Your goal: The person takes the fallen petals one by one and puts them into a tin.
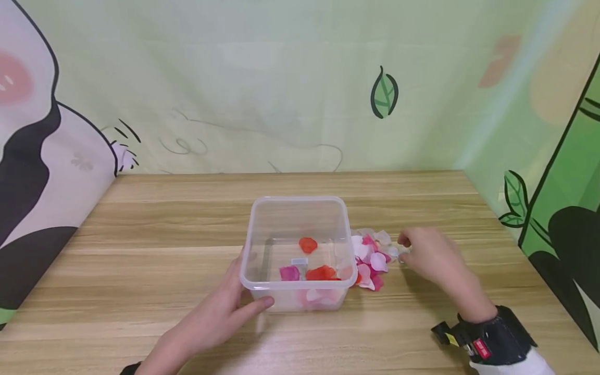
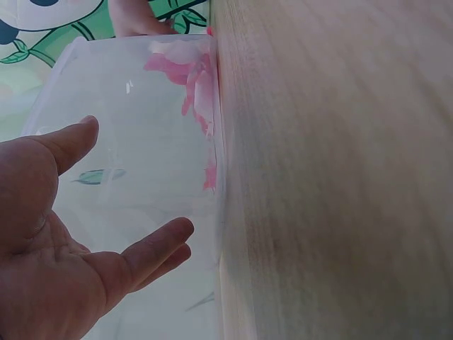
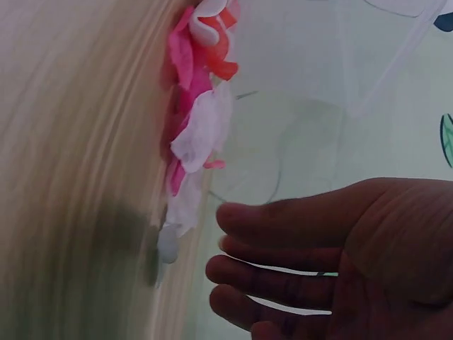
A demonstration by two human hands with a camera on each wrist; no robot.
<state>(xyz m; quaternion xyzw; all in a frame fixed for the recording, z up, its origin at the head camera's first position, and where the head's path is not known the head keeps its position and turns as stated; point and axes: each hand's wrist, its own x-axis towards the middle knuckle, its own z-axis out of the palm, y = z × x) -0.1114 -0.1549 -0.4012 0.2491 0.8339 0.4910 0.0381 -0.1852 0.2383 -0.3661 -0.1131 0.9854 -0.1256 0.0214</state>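
Note:
A clear plastic box (image 1: pixel 300 286) with a few red, purple and pink petals inside stands on the wooden table. My left hand (image 1: pixel 225 307) is at its left front corner, thumb along the front and fingers by the left side. In the left wrist view, the spread fingers (image 2: pixel 159 248) lie against or close to the clear wall. Right of the box is a loose pile of pink, white and red artificial petals (image 1: pixel 367 255). My right hand (image 1: pixel 433 255) hovers at the pile's right edge, fingers loosely bent and holding nothing, near a pale petal (image 3: pixel 168 244).
The wooden table (image 1: pixel 164 234) runs back to a printed cloth backdrop (image 1: pixel 281 104) with leaf and panda drawings. A black strap (image 1: pixel 501 336) with a small device is on my right wrist.

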